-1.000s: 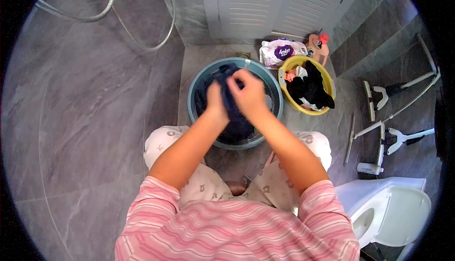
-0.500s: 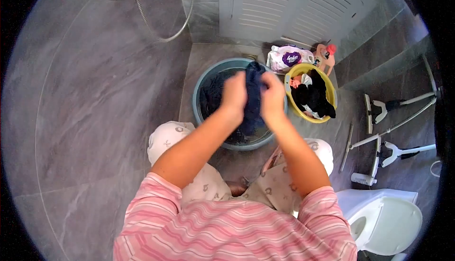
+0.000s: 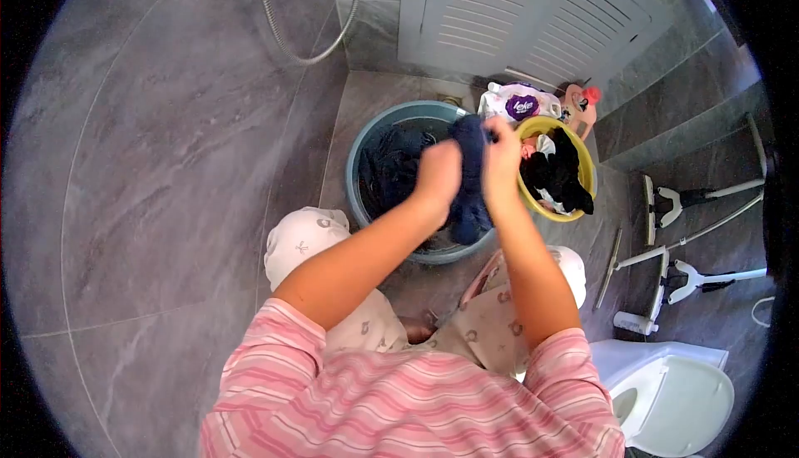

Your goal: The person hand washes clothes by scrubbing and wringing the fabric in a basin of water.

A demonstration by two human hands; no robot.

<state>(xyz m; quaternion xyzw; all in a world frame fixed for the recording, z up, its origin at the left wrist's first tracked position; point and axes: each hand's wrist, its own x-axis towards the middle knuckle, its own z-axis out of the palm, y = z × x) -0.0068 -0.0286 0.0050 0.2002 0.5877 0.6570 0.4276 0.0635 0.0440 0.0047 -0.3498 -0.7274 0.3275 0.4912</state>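
A dark navy garment (image 3: 471,167) hangs bunched between my hands over a blue-grey wash basin (image 3: 354,167). My left hand (image 3: 439,173) is closed on its left side. On the right side, my right hand (image 3: 501,158) grips the cloth near its upper edge. Both hands are slightly smeared by motion. More dark wet cloth (image 3: 391,167) lies in the basin, left of my left hand. The garment's lower end hangs over the basin's near right part. Which kind of garment it is, I cannot tell.
A yellow basin (image 3: 589,163) of black and white clothes stands right of the wash basin. Behind it are a white and purple detergent bag (image 3: 522,106) and a pink bottle with a red cap (image 3: 581,107). Mops (image 3: 682,282) and a toilet (image 3: 682,400) are at right; a shower hose (image 3: 354,9) hangs above.
Both hands and the navy garment have shifted a little to the right within the view. The whole scene has also moved slightly with the camera. Both hands keep hold of the cloth.
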